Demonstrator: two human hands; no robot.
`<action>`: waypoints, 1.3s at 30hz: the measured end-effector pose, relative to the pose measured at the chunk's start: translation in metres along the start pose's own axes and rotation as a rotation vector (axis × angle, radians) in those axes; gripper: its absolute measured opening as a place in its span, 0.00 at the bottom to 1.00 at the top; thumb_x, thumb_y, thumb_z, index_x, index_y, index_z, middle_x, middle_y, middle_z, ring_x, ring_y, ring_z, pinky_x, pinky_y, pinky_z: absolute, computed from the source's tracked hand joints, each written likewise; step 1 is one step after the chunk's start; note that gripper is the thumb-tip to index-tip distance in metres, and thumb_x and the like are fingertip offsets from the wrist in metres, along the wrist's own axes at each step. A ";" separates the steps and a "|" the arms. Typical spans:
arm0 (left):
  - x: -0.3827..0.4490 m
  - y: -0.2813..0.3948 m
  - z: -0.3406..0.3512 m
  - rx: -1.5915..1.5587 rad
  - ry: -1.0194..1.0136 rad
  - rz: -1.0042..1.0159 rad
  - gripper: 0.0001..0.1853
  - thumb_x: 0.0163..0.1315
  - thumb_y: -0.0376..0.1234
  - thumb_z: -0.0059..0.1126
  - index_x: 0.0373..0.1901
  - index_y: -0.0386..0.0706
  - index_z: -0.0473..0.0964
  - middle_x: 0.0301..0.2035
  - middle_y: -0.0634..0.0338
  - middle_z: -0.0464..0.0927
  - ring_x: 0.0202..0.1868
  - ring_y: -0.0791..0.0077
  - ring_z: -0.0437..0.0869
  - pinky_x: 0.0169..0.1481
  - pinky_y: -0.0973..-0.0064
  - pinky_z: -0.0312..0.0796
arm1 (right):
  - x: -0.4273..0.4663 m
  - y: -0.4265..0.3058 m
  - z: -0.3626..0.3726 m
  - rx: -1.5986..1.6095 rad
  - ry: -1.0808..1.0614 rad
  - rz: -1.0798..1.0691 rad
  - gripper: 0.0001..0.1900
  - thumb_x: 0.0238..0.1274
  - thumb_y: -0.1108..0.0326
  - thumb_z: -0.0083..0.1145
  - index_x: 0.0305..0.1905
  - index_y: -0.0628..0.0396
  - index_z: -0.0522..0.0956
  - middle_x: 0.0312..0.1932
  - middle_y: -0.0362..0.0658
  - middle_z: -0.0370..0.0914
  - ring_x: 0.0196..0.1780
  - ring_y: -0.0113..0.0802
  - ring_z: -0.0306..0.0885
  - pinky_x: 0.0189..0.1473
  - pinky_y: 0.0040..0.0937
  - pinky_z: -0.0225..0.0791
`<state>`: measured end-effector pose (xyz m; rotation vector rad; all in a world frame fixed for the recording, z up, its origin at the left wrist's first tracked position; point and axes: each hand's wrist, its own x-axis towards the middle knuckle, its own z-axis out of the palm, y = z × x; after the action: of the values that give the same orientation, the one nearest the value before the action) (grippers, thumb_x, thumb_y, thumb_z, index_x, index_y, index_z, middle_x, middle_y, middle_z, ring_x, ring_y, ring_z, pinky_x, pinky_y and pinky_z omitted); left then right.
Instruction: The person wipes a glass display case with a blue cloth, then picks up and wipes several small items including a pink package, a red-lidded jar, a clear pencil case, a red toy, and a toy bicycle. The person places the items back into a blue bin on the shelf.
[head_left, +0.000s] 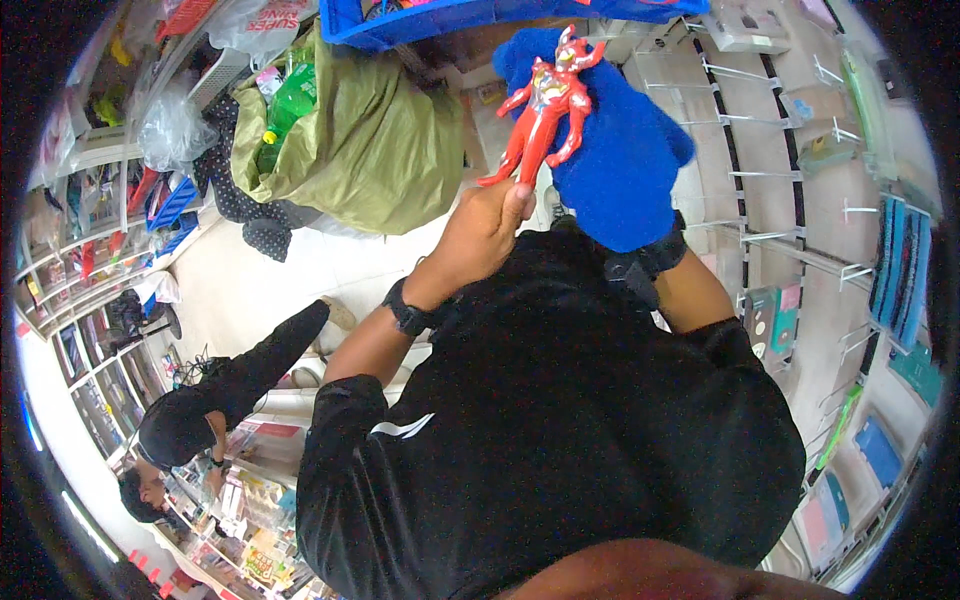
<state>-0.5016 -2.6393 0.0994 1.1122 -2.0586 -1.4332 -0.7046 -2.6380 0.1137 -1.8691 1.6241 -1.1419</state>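
My left hand (491, 225) grips a red and silver toy figure (544, 112) by one of its legs, thumb on top. The figure is upright in the view, with its head at the upper end and its arms spread. Directly behind it is a blue fabric mitt (626, 165), which covers my right hand up to the dark wristband. The mitt hides the fingers of that hand, so whether they hold anything cannot be told. The figure overlaps the mitt in the view; whether the two touch is unclear.
A blue plastic tray (510, 24) crosses the top. Left of my hands stands an olive fabric sack (375, 142) with a green plastic bottle (292, 101). Wall racks with metal hooks (765, 174) line the right. Another person (187, 420) bends over merchandise at the lower left.
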 end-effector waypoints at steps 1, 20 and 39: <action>0.004 0.004 0.002 0.001 0.036 0.034 0.22 0.83 0.41 0.40 0.31 0.36 0.72 0.22 0.47 0.72 0.26 0.49 0.76 0.34 0.59 0.68 | 0.000 0.001 0.004 0.076 0.005 -0.026 0.33 0.65 0.61 0.65 0.72 0.57 0.68 0.63 0.54 0.76 0.61 0.51 0.78 0.60 0.42 0.73; 0.023 0.056 -0.096 -0.075 0.335 0.078 0.14 0.73 0.39 0.60 0.46 0.36 0.80 0.30 0.65 0.80 0.32 0.83 0.79 0.38 0.78 0.74 | 0.012 -0.002 0.016 0.787 -0.074 0.226 0.17 0.76 0.60 0.52 0.61 0.56 0.73 0.50 0.51 0.82 0.50 0.44 0.83 0.51 0.39 0.78; 0.068 -0.001 -0.087 -1.244 -0.284 0.416 0.48 0.58 0.44 0.72 0.76 0.40 0.56 0.67 0.50 0.67 0.68 0.63 0.69 0.69 0.61 0.67 | 0.005 -0.027 0.016 -0.298 0.049 -0.092 0.41 0.51 0.49 0.76 0.69 0.51 0.71 0.64 0.54 0.75 0.63 0.54 0.76 0.62 0.46 0.73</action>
<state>-0.4821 -2.7448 0.1255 -0.0294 -0.9761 -2.1371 -0.6757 -2.6396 0.1259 -2.1343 1.8370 -1.0335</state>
